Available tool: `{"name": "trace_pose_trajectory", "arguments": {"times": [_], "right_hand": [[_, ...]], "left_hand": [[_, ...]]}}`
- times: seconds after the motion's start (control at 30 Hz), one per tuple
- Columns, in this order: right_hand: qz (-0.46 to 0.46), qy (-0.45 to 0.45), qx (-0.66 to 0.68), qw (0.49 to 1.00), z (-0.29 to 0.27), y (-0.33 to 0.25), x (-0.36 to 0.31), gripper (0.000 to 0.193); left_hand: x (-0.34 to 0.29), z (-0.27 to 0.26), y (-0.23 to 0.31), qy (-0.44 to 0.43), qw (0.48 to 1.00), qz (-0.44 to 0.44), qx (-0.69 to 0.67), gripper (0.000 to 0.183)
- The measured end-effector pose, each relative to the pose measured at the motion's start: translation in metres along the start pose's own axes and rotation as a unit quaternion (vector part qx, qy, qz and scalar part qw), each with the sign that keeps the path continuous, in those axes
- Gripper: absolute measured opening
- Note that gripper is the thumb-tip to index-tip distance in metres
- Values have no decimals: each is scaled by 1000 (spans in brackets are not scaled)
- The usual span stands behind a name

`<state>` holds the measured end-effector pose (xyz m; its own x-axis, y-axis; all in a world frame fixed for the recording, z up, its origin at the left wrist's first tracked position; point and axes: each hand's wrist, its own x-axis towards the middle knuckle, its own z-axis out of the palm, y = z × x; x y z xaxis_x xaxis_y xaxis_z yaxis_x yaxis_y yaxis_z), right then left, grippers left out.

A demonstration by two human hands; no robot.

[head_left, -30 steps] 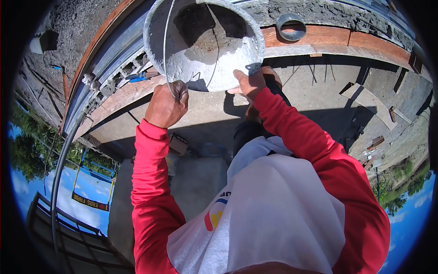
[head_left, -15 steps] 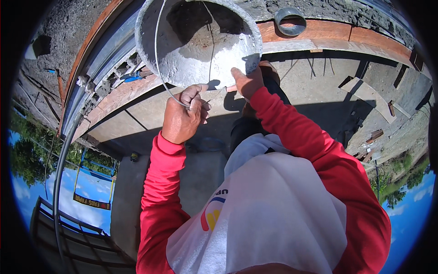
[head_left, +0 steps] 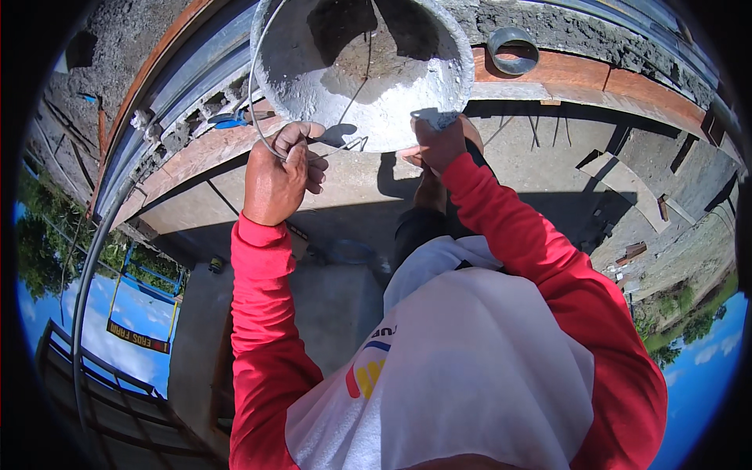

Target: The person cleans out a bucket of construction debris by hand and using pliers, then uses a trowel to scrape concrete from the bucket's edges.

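Note:
A wide bucket (head_left: 399,117), caked with pale grey residue and dark inside, stands in front of me at the top of the head view. My left hand (head_left: 278,176) is closed in a pinch on a thin wire (head_left: 255,66), the bucket's bail, which arcs up past its left side. The wire's bent end (head_left: 356,143) sticks out to the right of those fingers, close by the near rim. My right hand (head_left: 440,142) grips the bucket's near right rim, thumb on the inner side; the fingers beneath are partly hidden.
Wooden form boards (head_left: 564,72) run behind the bucket, with a grey ring-shaped pipe piece (head_left: 513,51) on them. Blue-handled pliers (head_left: 229,120) lie left of the bucket. A curved plywood piece (head_left: 624,188) rests at the right. A black hose (head_left: 88,278) hangs at the left.
My left hand has moved left, away from my right hand, with the wire. The wire's bent end now shows apart from my right fingers, which have shifted along the rim.

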<state>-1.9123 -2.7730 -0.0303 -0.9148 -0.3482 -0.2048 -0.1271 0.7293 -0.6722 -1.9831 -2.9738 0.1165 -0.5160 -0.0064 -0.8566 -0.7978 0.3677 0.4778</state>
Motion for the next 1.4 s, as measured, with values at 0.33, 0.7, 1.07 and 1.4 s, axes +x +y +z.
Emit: {"name": "trace_pose_trajectory", "arguments": {"times": [0.33,0.7,1.07,1.4], "right_hand": [[119,-48,169,977,7,-1,-5,9],[322,81,478,813,7,-17,2,9],[221,-12,411,884,-5,-18,7,11],[331,-14,548,769,-145,-72,117,38]], "left_hand": [[5,13,-13,38,996,8,-79,21],[2,21,-22,37,999,4,-24,20],[-22,2,22,-18,998,-15,62,22],[59,-52,98,62,960,255,-102,18]]}}
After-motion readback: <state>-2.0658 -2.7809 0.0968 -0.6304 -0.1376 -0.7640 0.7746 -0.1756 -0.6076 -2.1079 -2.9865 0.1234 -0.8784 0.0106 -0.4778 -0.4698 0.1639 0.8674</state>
